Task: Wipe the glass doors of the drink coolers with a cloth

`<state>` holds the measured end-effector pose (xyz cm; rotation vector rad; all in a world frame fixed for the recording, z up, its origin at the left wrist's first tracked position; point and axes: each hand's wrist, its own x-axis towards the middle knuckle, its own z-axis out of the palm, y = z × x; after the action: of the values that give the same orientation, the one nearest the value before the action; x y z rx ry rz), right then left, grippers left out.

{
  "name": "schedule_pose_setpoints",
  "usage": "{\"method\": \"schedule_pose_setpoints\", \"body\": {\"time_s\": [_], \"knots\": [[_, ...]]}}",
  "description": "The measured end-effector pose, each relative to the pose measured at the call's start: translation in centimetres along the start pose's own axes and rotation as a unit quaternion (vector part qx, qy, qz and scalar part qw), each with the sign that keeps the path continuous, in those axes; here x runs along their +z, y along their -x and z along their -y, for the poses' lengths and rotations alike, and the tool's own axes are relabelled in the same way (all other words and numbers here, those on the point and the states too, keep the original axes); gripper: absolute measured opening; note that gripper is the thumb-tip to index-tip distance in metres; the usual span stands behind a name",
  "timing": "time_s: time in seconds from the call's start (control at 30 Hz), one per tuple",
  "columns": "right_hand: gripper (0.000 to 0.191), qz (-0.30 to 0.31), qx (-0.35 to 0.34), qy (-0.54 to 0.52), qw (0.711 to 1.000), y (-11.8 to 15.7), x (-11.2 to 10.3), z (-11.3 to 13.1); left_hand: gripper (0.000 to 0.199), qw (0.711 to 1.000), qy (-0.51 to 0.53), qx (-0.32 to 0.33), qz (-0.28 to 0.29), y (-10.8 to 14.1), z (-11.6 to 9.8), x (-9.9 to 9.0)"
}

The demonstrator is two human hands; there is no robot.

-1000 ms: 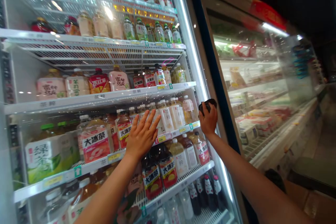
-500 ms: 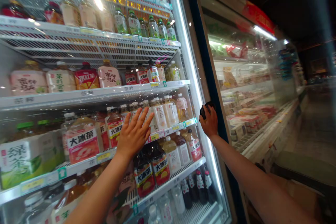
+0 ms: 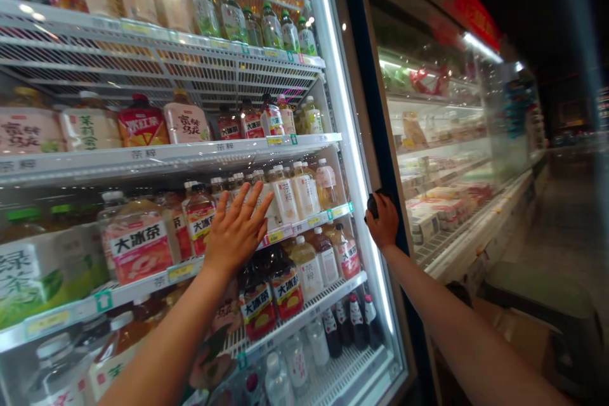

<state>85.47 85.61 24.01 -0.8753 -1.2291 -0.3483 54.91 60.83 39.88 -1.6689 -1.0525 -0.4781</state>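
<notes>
My left hand (image 3: 238, 228) is raised with its fingers spread, palm toward the glass door of a drinks cooler (image 3: 309, 133). Whether the palm touches the glass I cannot tell. Bottles with white labels (image 3: 285, 193) and a red-labelled tea bottle (image 3: 200, 219) stand behind the glass around it. At the door's right edge, my right hand (image 3: 384, 222) is closed around a small black object (image 3: 373, 204), mostly hidden by the fingers. It sits beside the lit strip (image 3: 347, 95) and the dark door frame (image 3: 380, 120).
Several shelves of bottled drinks fill the cooler, with large green-tea packs (image 3: 42, 273) at lower left and dark bottles (image 3: 356, 317) at lower right. A second glass-fronted chiller (image 3: 442, 139) with packaged food runs along the right. A dark green bin-like thing (image 3: 537, 304) stands below it.
The view has shifted, so the shelves and bottles sit a little further left and higher. Both hands keep nearly the same poses, the left spread and the right closed on the black object.
</notes>
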Motion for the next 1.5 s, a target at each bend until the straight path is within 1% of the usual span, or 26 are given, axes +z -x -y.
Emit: {"method": "schedule_pose_setpoints", "body": {"time_s": [0.07, 0.13, 0.2, 0.27, 0.3, 0.37, 0.47, 0.5, 0.53, 0.6, 0.67, 0.7, 0.77, 0.87, 0.93, 0.97, 1.03, 1.1, 1.17, 1.2, 1.27, 1.33, 1.37, 1.43, 1.47, 1.5], "knots": [[0.051, -0.007, 0.008, -0.004, 1.000, 1.0, 0.0, -0.3, 0.074, 1.000, -0.005, 0.001, -0.005, 0.1, 0.1, 0.1], [0.052, -0.014, 0.017, -0.011, 1.000, -0.9, 0.7, 0.7, 0.076, 1.000, -0.009, 0.000, -0.012, 0.1, 0.1, 0.3], [0.053, -0.022, 0.028, -0.012, 0.999, -3.9, 1.6, 3.0, 0.077, 1.000, -0.020, 0.003, -0.017, 0.2, 0.1, 0.4], [0.052, -0.026, 0.026, -0.008, 0.999, -5.5, 2.2, 5.7, 0.076, 0.999, -0.037, 0.010, -0.019, 0.2, 0.2, 0.5], [0.053, -0.024, 0.010, -0.010, 1.000, -5.3, 2.2, 6.9, 0.076, 0.999, -0.046, 0.014, -0.020, 0.2, 0.2, 0.5], [0.055, 0.007, -0.066, -0.024, 0.998, -3.3, 1.7, 8.0, 0.076, 0.998, -0.059, 0.019, -0.021, 0.3, 0.2, 0.6], [0.058, 0.104, -0.217, -0.052, 0.969, 0.6, 0.3, 6.0, 0.076, 0.997, -0.072, 0.023, -0.030, 0.3, 0.2, 0.6], [0.057, 0.113, -0.216, -0.047, 0.969, 1.1, 0.0, 4.8, 0.077, 0.996, -0.075, 0.025, -0.033, 0.3, 0.2, 0.6], [0.056, 0.097, -0.179, -0.037, 0.978, 1.0, 0.0, 3.6, 0.077, 0.996, -0.078, 0.027, -0.036, 0.3, 0.3, 0.7], [0.054, 0.034, -0.064, -0.022, 0.997, -0.6, 0.5, 2.1, 0.079, 0.995, -0.082, 0.031, -0.040, 0.4, 0.3, 0.7], [0.054, -0.025, 0.026, -0.019, 0.999, -2.8, 1.4, 2.9, 0.079, 0.995, -0.085, 0.032, -0.043, 0.4, 0.2, 0.7], [0.054, -0.038, 0.037, -0.020, 0.998, -3.5, 1.8, 4.1, 0.080, 0.995, -0.085, 0.032, -0.043, 0.4, 0.2, 0.7], [0.053, -0.031, -0.006, -0.023, 0.999, -3.3, 2.2, 7.4, 0.081, 0.995, -0.083, 0.031, -0.044, 0.4, 0.2, 0.8], [0.052, 0.031, -0.164, -0.044, 0.985, 0.4, 1.3, 11.4, 0.083, 0.996, -0.077, 0.031, -0.040, 0.4, 0.2, 0.9], [0.053, 0.060, -0.243, -0.064, 0.966, 2.6, 0.3, 11.8, 0.084, 0.996, -0.074, 0.029, -0.035, 0.5, 0.1, 1.0], [0.055, 0.061, -0.252, -0.071, 0.963, 3.0, -0.1, 11.5, 0.085, 0.996, -0.073, 0.027, -0.032, 0.5, 0.1, 1.0], [0.059, 0.028, -0.200, -0.082, 0.976, 2.3, -0.1, 10.5, 0.086, 0.997, -0.072, 0.024, -0.026, 0.6, 0.1, 1.2], [0.064, -0.037, -0.092, -0.093, 0.991, 0.1, 0.8, 10.5, 0.087, 0.997, -0.072, 0.022, -0.023, 0.6, 0.1, 1.3], [0.066, -0.084, -0.021, -0.105, 0.991, -1.7, 1.9, 12.1, 0.085, 0.997, -0.073, 0.020, -0.022, 0.6, 0.0, 1.4], [0.064, -0.088, -0.018, -0.110, 0.990, -2.1, 2.3, 13.3, 0.083, 0.997, -0.073, 0.019, -0.022, 0.6, 0.0, 1.4], [0.059, -0.062, -0.062, -0.115, 0.990, -1.2, 2.3, 16.0, 0.081, 0.997, -0.070, 0.018, -0.023, 0.6, 0.0, 1.4], [0.057, -0.008, -0.141, -0.117, 0.983, 1.3, 1.1, 17.7, 0.081, 0.998, -0.062, 0.019, -0.024, 0.6, -0.1, 1.4], [0.058, 0.023, -0.187, -0.119, 0.975, 2.7, 0.3, 17.8, 0.080, 0.998, -0.059, 0.018, -0.025, 0.6, -0.1, 1.4], [0.057, 0.082, -0.292, -0.122, 0.945, 4.6, -1.4, 16.6, 0.079, 0.998, -0.056, 0.016, -0.025, 0.7, -0.2, 1.4], [0.056, 0.099, -0.325, -0.122, 0.932, 4.9, -2.0, 15.6, 0.078, 0.998, -0.058, 0.014, -0.025, 0.7, -0.2, 1.4], [0.052, 0.097, -0.328, -0.119, 0.932, 4.6, -2.3, 14.6, 0.076, 0.998, -0.061, 0.014, -0.025, 0.7, -0.2, 1.4]]}}
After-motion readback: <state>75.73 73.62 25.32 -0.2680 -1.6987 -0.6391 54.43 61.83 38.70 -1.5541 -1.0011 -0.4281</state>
